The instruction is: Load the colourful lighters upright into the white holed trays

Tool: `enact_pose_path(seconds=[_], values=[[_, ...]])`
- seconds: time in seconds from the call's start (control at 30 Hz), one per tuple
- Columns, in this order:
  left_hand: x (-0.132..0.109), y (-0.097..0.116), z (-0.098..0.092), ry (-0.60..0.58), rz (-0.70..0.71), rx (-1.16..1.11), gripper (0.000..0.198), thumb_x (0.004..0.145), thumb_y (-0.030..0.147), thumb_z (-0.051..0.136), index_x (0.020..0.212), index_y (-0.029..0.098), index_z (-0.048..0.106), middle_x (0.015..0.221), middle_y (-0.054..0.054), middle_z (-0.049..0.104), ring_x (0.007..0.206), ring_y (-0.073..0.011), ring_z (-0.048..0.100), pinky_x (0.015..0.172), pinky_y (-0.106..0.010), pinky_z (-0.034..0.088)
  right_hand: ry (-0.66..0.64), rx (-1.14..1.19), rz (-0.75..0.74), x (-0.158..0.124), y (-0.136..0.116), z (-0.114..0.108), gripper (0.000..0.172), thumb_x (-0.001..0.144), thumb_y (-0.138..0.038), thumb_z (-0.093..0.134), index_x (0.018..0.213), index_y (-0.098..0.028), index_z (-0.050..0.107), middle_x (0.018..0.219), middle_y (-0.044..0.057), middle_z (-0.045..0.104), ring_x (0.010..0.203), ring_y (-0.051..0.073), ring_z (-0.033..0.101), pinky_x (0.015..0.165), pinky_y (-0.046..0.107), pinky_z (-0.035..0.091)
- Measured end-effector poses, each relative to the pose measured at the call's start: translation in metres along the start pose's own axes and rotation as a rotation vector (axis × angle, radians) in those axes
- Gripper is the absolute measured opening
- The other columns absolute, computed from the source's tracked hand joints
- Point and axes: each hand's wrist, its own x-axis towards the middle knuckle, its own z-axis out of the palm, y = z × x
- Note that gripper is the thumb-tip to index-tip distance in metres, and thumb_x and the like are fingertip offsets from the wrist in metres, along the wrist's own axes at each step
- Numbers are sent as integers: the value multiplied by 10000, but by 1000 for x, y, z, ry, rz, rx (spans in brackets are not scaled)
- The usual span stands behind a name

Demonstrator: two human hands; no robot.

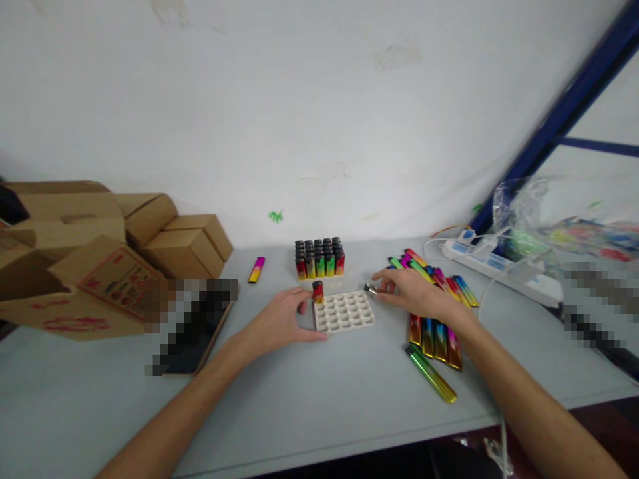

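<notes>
A white tray with rows of slots lies flat on the table. One red lighter stands upright in its back left corner. My left hand is closed around the tray's left side, thumb along the front edge and fingers by the red lighter. Just off the tray's back right corner, my right hand pinches a lighter; its metal top pokes out and the fingers cover its body. Beneath and beyond that hand lies a pile of shiny multicoloured lighters.
Behind the tray stands a block of upright lighters. A pink-yellow lighter lies left of it, a green one at front right. Cardboard boxes and a dark tablet-like device are left; a power strip with cables is right.
</notes>
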Motion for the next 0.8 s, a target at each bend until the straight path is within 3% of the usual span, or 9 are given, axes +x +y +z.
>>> enact_pose_path(seconds=[0.03,0.13,0.3,0.43,0.6,0.8], values=[[0,0,0,-1,-2,1,547,616,604,903,762,220,541,783,31,537,733,-202,561,709,-296,403,10,43,-55,1,-1,0,222,966,-353,673,1065,-161,722,950,89,758,838,230,694,789,344,506],[0,-2,0,-11,-2,2,543,629,605,898,778,215,551,777,32,535,728,-199,551,702,-295,389,48,236,-167,-1,-6,0,315,1008,-461,604,863,-186,659,913,70,699,831,211,665,767,335,517],[0,-6,3,-18,6,-4,543,641,611,893,831,195,600,778,28,545,719,-195,547,693,-296,383,-2,697,-180,-6,-29,2,301,1054,-493,552,1048,-197,607,867,21,653,840,174,662,783,311,528],[0,-7,4,-16,16,-14,543,647,614,888,863,195,619,778,29,555,717,-194,552,690,-294,388,50,812,-129,-5,-42,11,393,1045,-595,519,1040,-207,580,691,-65,451,593,113,437,567,253,387],[-1,-7,4,-15,7,-19,541,649,621,882,802,212,563,788,21,570,738,-204,566,699,-300,393,249,664,-26,0,-43,22,555,1019,-680,472,708,-222,438,607,-63,358,549,105,335,518,267,262],[-1,-5,2,-28,-12,-25,540,658,624,872,787,223,534,782,25,570,734,-201,568,696,-298,389,452,480,-17,4,-38,27,579,937,-659,550,606,-248,312,577,-60,295,549,105,291,543,287,225]])
